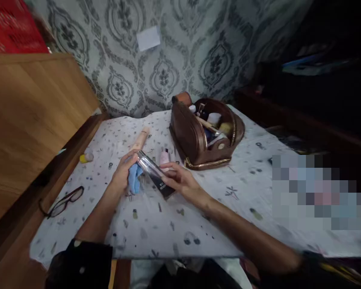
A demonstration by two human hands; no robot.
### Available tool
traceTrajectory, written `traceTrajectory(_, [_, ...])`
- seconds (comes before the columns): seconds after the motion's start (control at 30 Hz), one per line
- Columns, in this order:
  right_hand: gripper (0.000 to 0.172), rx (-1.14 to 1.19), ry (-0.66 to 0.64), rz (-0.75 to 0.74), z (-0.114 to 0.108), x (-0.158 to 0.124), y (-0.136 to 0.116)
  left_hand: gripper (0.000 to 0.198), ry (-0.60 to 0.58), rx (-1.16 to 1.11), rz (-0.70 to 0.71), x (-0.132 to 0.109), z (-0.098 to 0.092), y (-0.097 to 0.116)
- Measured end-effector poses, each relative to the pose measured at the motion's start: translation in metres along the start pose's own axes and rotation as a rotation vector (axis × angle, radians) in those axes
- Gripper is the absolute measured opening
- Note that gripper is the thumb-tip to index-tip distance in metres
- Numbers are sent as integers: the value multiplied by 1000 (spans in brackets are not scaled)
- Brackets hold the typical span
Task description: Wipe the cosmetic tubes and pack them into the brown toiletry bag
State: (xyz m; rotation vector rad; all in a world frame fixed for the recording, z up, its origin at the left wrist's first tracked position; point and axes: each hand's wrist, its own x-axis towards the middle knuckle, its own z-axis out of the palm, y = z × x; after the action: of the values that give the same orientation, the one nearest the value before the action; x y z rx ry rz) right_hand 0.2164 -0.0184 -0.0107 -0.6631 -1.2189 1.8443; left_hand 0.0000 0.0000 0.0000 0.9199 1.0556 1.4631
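Black container (159, 179), slim, boxy, glossy, shiny silvery upper end, pale lettering; held tilted above white printed cloth (156, 237), between both hands. Left hand (122, 171) pinches silvery end, crumpled soft blue cloth (134, 179) bunched in same hand. Right hand (185, 182) grips dark lower part, thumb and fingers curled. Near: smooth pink bottle (164, 157), peach cylindrical tube (141, 137), open brown leather-look bag (187, 130), rounded, gold-toned zip.
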Motion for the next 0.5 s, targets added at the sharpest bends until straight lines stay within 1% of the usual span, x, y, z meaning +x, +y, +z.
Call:
traceTrajectory(0.07, [56,84,-16,60,-3,-2,2,50,33,-11,2,-1,-2,-1])
traceTrajectory(0.17, [58,217,-59,160,-6,-3,3,50,35,-20,8,-3,-3,-2])
traceTrajectory(0.3, [57,366,-113,268,-9,-2,4,45,-48,-1,22,-7,-1,2])
traceTrajectory(0.4, [57,410,-116,311,-9,-2,4,46,-96,5,23,-10,1,6])
traceTrajectory(0.5, [57,376,-113,309,-7,-3,3,49,-67,12,29,-14,2,9])
